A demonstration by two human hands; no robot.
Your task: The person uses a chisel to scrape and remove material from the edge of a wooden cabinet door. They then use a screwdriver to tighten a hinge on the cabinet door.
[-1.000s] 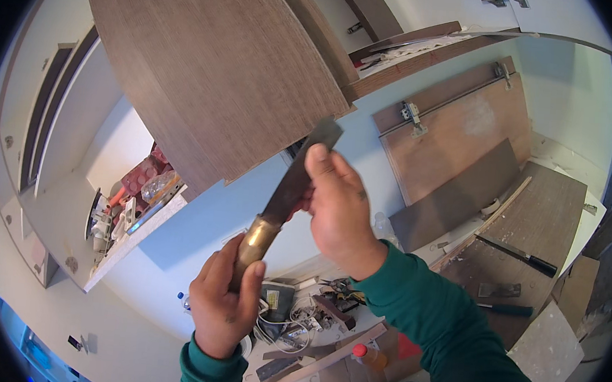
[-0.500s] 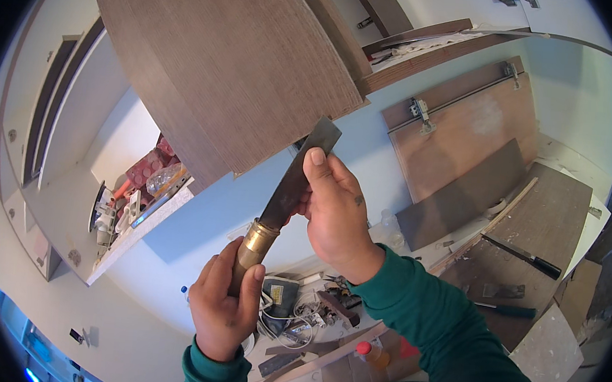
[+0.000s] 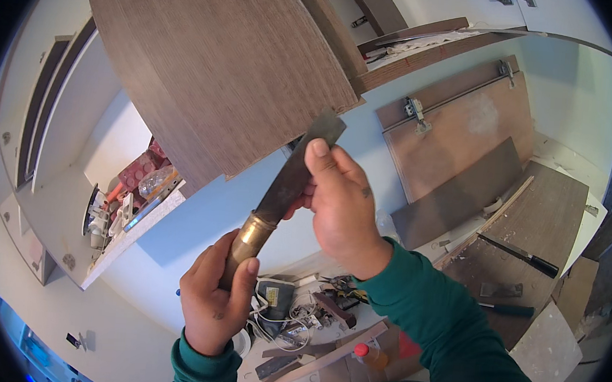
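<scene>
A broad chisel with a dark flat blade and a brass-collared handle slants up and to the right in front of me. Around its handle, the fingers of my left hand are wrapped. My right hand grips the blade near its upper end, thumb on the flat face, with the other fingers partly hidden behind it. The blade's tip overlaps the lower edge of a brown wood-grain cabinet door in the picture; whether they touch, I cannot tell.
At right, a wood-grain board bears a file-like tool with a black handle. Below my hands lie cables, loose hardware and a bottle with a red cap. A hinged panel leans against the blue wall; a cluttered shelf is at left.
My left hand and the chisel's handle have shifted slightly left, so the chisel leans a little more to the right. Both hands keep their grip.
</scene>
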